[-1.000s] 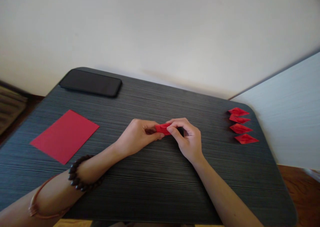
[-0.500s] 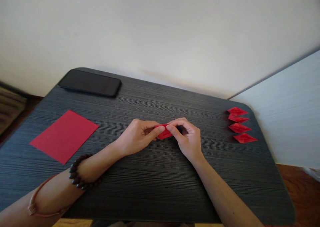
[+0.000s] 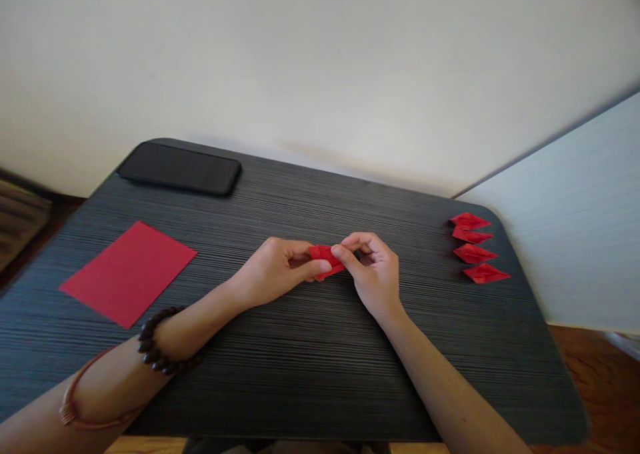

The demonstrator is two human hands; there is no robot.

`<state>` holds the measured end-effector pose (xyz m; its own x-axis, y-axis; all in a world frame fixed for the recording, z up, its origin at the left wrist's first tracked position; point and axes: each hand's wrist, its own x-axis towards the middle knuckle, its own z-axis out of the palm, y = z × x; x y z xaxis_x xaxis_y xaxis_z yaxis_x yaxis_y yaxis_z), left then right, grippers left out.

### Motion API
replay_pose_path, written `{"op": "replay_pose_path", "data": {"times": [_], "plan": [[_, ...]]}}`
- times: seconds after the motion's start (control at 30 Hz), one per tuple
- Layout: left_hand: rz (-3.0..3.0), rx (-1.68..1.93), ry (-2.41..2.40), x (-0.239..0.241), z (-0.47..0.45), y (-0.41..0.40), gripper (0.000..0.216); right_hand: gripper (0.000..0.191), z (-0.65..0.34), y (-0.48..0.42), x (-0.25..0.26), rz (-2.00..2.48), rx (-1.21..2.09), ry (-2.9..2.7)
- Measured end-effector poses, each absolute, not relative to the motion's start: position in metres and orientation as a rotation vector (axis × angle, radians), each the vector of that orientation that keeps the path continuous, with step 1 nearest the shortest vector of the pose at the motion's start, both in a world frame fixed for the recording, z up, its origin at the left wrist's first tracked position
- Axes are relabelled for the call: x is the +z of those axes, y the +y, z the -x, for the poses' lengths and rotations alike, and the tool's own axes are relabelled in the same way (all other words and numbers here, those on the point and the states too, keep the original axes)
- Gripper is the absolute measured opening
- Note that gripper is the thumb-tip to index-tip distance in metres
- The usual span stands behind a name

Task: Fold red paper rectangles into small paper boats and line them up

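A small piece of folded red paper (image 3: 324, 254) is held between my two hands above the middle of the table. My left hand (image 3: 280, 267) pinches its left end, thumb across the front and fingers behind. At its right end my right hand (image 3: 373, 267) grips the paper between thumb and bent forefinger. Fingers cover both ends, so only the middle of the folds shows. To the left lies a flat red paper sheet (image 3: 130, 274). Several folded red paper pieces with pointed ends (image 3: 485, 273) stand in a column at the right.
A black smartphone (image 3: 180, 167) lies at the far left corner of the dark wood-grain table (image 3: 310, 374). Behind the table rises a pale wall (image 3: 320, 74). A light panel (image 3: 575, 221) borders the right side.
My left thumb has slid down the paper and my right fingers have shifted a little, so more of its upper face shows. Both hands keep hold of it.
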<state>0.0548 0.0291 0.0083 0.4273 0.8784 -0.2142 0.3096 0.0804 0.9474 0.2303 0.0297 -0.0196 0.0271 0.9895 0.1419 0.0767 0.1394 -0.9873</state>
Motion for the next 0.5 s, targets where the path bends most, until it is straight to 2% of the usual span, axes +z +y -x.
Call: {"op": "replay_pose_path", "data": {"times": [0.23,0.33,0.5], "plan": [[-1.302,0.623,1.065,0.0056,-0.0521,0.0307,0.021,0.017,-0.2324,0.0312,-0.0174,1.159,1.103,-1.362],[-1.231,0.667,1.06,0.0054,-0.0505,0.0336,0.023,0.01,-0.2353,0.0314,-0.0146,1.14,1.042,-1.479],[-1.321,0.686,1.056,0.0097,-0.0511,0.0337,0.022,0.015,-0.2378,0.031,-0.0128,1.202,0.971,-1.604]]}}
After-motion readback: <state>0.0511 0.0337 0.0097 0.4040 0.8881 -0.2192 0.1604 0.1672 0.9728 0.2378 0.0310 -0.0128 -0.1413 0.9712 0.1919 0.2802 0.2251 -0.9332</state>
